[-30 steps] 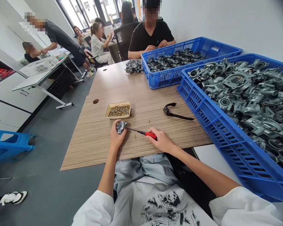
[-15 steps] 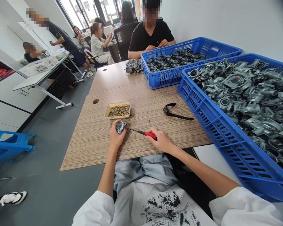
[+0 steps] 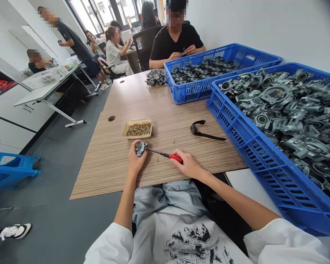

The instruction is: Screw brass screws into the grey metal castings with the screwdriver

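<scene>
My left hand is closed round a small grey metal casting, held just above the wooden table. My right hand grips a red-handled screwdriver; its thin shaft runs left and its tip meets the casting. Just beyond the casting stands a small beige tray full of brass screws. A single loose screw lies under the shaft, and another loose screw lies further back.
A black wristwatch lies right of the tray. Two blue crates of grey castings stand on the right, the near crate and the far crate. A person in black sits across. Other people sit and stand at the back left.
My hands, the casting and the screwdriver stay in place. The standing person at the back left has straightened up and shifted right.
</scene>
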Demonstrator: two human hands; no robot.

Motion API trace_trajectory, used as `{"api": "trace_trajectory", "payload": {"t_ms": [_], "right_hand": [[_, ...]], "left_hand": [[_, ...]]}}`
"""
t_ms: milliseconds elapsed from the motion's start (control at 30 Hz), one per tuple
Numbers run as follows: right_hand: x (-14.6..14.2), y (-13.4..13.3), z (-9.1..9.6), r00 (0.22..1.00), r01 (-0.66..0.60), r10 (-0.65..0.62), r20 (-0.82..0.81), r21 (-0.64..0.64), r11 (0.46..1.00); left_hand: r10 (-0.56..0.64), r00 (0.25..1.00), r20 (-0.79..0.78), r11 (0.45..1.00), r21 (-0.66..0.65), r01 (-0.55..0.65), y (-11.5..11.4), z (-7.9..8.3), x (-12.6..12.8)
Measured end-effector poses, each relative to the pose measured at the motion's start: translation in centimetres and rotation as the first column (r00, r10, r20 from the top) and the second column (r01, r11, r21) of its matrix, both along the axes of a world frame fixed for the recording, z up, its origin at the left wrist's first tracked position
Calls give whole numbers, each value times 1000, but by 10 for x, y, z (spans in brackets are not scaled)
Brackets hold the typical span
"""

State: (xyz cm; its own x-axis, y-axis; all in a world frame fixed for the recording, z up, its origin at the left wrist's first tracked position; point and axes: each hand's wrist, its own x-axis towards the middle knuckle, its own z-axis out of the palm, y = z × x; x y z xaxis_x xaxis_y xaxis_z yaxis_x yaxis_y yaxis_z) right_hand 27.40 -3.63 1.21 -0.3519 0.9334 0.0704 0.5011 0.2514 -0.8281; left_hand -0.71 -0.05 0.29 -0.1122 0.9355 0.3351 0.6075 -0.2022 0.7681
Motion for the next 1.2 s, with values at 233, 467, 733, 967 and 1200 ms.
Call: {"api": "trace_trajectory", "payload": {"t_ms": [233, 467, 733, 967, 1200], "right_hand": [[1, 0, -3, 1000, -1, 2, -5, 11, 1000], [0, 0, 0, 1000, -6, 6, -18, 2, 1000], [0, 0, -1, 1000, 4, -3, -15, 15, 1000], [0, 0, -2, 1000, 4, -4, -7, 12, 1000], [0, 0, -2, 1000, -6, 6, -13, 12, 1000]], "left_hand": [[0, 1000, -2, 1000, 3, 0, 0, -1, 0], [9, 1000, 4, 1000, -19, -9, 0, 1, 1], [9, 1000, -12, 1000, 0, -9, 0, 1, 1], [8, 1000, 4, 1000, -3, -8, 0, 2, 2], [0, 1000, 0, 1000, 3, 0, -1, 2, 1]]}}
